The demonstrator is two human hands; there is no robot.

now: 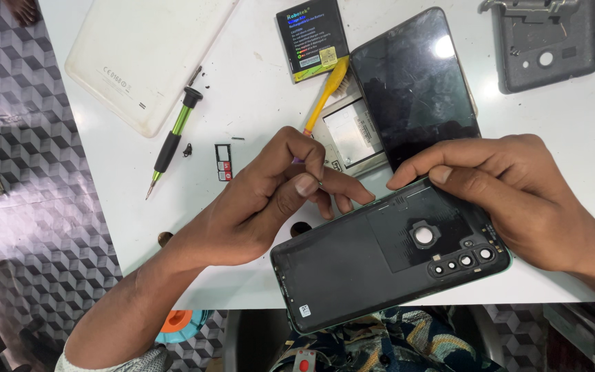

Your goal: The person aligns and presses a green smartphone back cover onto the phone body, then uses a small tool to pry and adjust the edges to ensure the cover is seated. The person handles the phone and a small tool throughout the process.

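Two hands grip the phone back cover [387, 255] at the table's [256, 89] near edge: right hand [511, 196] pinching its top edge, left hand [270, 200] closed on a thin tool beside it. A slip could crack the cover.

The left hand [270, 196] is covering most of a thin tool pinched in its fingers; only a sliver is showing, too small to identify. The right hand [511, 189] is hiding the far corner of the phone back cover [380, 258], and its wrist is running off the right edge. A dark phone screen [414, 86] is overlapping a metal frame [352, 134], concealing much of it. The yellow brush [326, 93] is disappearing behind the left hand's fingers. The white tablet [149, 52], the battery [311, 38] and the grey case [549, 41] are being cut off by the top edge. Small dark specks beside the screwdriver [173, 134] are too tiny to make out.
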